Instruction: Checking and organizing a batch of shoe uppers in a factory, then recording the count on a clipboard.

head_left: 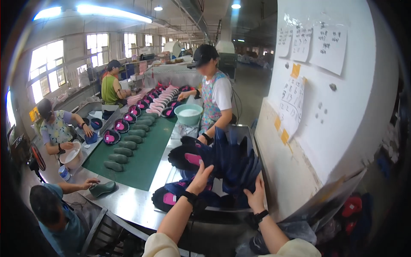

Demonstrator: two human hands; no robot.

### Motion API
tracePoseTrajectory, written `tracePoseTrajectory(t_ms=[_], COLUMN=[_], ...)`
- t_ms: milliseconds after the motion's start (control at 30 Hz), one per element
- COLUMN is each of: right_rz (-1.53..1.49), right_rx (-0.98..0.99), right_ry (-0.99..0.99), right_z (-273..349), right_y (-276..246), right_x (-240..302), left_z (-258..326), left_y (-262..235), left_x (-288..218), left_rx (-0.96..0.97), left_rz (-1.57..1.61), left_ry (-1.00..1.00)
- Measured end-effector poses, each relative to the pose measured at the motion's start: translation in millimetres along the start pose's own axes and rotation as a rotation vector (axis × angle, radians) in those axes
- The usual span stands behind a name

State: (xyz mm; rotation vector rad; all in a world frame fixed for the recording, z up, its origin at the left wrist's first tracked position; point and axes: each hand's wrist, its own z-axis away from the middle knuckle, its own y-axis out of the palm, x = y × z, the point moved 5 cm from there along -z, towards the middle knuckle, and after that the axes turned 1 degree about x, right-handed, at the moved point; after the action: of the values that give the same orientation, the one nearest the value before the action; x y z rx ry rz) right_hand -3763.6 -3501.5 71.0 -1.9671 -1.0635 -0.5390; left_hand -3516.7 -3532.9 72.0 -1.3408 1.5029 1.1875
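Observation:
In front of me, over the metal table, is a stack of dark navy shoe uppers [235, 165], nested together and partly blurred. My right hand [255, 196] grips its lower right side, thumb toward me. My left hand [200, 177] closes on the stack's left side; its fingertips are partly hidden. Just beyond my left hand is a dark shoe upper with a pink inside [192, 159]. Another pink-lined upper [170, 198] lies by my left wrist at the table's near edge.
A green work surface [156, 167] carries rows of green shoe lasts [124, 151] and pink-lined uppers [112, 137]. A co-worker [216, 92] stands across beside a teal basin [188, 112]. Another person's hand touches a green last [102, 189]. A white pillar [321, 107] rises at right.

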Motion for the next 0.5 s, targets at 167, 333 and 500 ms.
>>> tracePoseTrajectory(t_ms=[167, 333, 500], right_rz=[-0.047, -0.102, -0.128], right_rx=[0.058, 0.349, 0.616], right_ry=[0.24, 0.132, 0.31], right_z=[-4, -32, -15], right_y=[37, 81, 104], right_x=[-43, -64, -97], left_z=[-38, -53, -6], left_y=[-6, -5, 14], left_x=[42, 48, 7], left_rx=[0.067, 0.086, 0.232], left_rz=[0.127, -0.405, -0.475], left_ry=[-0.034, 0.133, 0.209])
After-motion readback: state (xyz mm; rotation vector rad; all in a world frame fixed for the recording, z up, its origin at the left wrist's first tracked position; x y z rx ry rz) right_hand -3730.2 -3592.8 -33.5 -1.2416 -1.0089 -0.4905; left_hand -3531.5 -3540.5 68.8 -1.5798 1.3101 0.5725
